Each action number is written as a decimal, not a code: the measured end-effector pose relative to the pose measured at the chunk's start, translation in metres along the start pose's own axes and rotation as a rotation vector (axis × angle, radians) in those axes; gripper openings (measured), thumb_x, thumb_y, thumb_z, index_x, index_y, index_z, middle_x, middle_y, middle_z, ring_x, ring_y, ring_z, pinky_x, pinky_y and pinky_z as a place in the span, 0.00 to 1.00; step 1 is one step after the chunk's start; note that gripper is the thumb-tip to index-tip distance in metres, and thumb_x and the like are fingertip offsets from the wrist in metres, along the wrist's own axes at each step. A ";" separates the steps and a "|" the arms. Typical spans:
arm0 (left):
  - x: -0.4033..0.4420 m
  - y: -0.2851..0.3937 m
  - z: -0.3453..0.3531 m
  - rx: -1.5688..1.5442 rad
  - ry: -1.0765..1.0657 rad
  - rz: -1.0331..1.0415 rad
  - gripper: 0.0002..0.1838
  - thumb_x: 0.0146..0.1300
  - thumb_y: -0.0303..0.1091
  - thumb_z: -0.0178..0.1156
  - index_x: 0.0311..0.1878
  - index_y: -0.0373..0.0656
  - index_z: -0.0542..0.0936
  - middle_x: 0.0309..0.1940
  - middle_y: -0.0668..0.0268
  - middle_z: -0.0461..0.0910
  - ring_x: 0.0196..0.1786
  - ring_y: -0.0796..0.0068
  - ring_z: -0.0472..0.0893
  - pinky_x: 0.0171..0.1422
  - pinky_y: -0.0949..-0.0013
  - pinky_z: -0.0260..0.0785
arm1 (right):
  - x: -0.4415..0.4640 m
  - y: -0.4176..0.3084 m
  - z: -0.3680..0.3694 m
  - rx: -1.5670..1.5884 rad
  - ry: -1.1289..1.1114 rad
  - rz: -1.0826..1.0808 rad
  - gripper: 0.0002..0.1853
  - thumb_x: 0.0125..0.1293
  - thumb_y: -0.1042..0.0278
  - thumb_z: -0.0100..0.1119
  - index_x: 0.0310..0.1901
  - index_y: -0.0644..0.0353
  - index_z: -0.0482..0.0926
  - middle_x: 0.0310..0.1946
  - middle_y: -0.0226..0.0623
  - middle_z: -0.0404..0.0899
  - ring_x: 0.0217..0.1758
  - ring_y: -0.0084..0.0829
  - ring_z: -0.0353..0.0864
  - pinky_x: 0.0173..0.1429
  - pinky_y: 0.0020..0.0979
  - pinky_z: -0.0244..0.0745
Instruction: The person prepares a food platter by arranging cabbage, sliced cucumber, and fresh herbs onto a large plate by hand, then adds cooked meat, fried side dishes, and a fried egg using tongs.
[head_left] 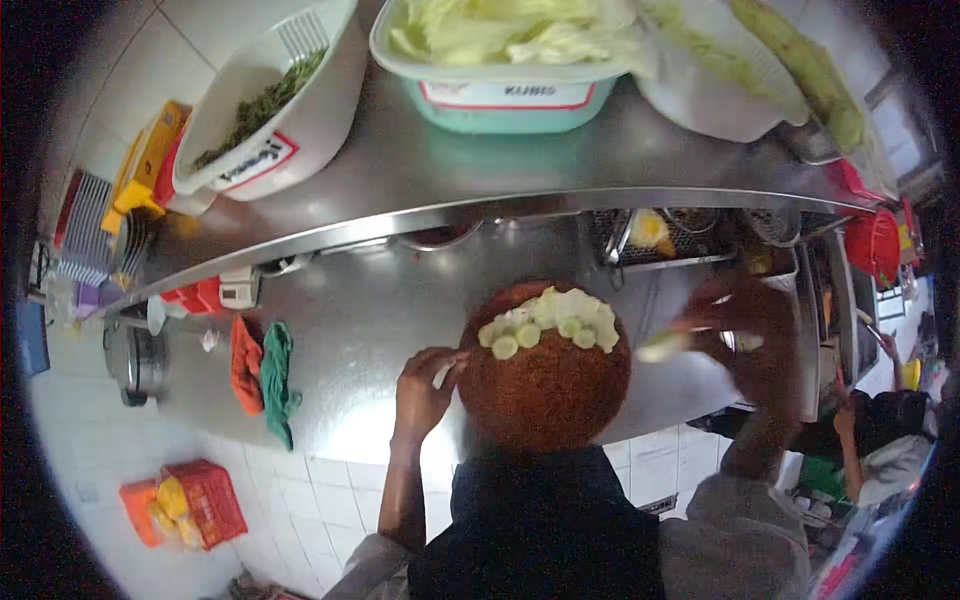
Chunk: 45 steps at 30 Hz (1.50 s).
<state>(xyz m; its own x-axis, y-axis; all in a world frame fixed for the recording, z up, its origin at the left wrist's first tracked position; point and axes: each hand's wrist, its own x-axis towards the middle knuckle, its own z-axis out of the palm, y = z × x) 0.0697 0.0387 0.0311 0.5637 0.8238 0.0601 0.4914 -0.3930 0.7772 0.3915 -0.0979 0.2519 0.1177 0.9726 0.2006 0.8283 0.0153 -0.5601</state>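
A round reddish-brown plate [550, 400] with a rough surface is in front of me at the counter's near edge. Pale cabbage leaves [597, 313] cover its far side, and several cucumber slices [504, 347] lie on and beside them. My left hand [425, 390] pinches the plate's left rim between thumb and fingers. To the right of the plate, my right hand [745, 335] is blurred by motion. A pale green vegetable piece [662, 347] sticks out from its fingertips; blur hides its exact kind.
Above the steel counter [350, 350], a shelf [400, 150] bears a tub labelled KUBIS [510, 105], a basket of dark greens [270, 150] and a white basket [720, 95]. Orange [246, 365] and green cloths [278, 380] lie left. A fried egg [648, 228] sits on a rack behind. Another person's arm [848, 440] shows right.
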 end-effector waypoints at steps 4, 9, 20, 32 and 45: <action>0.009 -0.010 0.028 0.172 -0.070 0.045 0.10 0.57 0.28 0.65 0.44 0.44 0.84 0.44 0.59 0.83 0.50 0.59 0.81 0.58 0.59 0.72 | -0.007 0.071 0.139 0.173 -0.138 0.348 0.10 0.59 0.64 0.67 0.41 0.54 0.86 0.35 0.41 0.84 0.39 0.41 0.83 0.47 0.38 0.77; 0.029 -0.009 0.087 0.403 -0.085 0.260 0.17 0.59 0.36 0.60 0.51 0.43 0.81 0.52 0.59 0.80 0.61 0.58 0.74 0.70 0.54 0.60 | -0.013 0.133 0.250 -0.097 -0.107 0.060 0.09 0.57 0.62 0.66 0.40 0.50 0.87 0.36 0.40 0.84 0.44 0.43 0.82 0.49 0.42 0.78; 0.041 -0.006 0.131 0.591 -0.199 0.319 0.23 0.59 0.37 0.55 0.58 0.43 0.77 0.61 0.56 0.73 0.65 0.54 0.69 0.70 0.48 0.58 | -0.026 0.141 0.250 -0.269 -0.016 0.134 0.12 0.56 0.64 0.61 0.43 0.52 0.83 0.44 0.39 0.82 0.51 0.44 0.80 0.56 0.47 0.75; 0.046 -0.007 0.167 0.678 -0.084 0.503 0.18 0.61 0.36 0.53 0.54 0.48 0.80 0.57 0.57 0.73 0.60 0.58 0.68 0.61 0.51 0.58 | -0.064 0.157 0.256 -0.542 -0.146 0.111 0.18 0.62 0.54 0.57 0.50 0.54 0.80 0.53 0.38 0.78 0.60 0.40 0.69 0.67 0.47 0.56; 0.042 0.008 0.163 0.677 -0.013 0.438 0.14 0.63 0.36 0.55 0.50 0.50 0.82 0.52 0.59 0.77 0.55 0.59 0.73 0.58 0.55 0.63 | -0.065 0.155 0.249 -0.444 0.023 0.087 0.15 0.53 0.62 0.67 0.43 0.54 0.81 0.48 0.37 0.74 0.57 0.41 0.69 0.60 0.44 0.63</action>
<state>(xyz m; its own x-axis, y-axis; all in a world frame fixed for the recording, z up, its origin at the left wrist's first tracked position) 0.2051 0.0034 -0.0624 0.8040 0.5342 0.2611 0.5172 -0.8450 0.1363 0.3758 -0.1006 -0.0486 0.2052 0.9604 0.1885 0.9690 -0.1722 -0.1773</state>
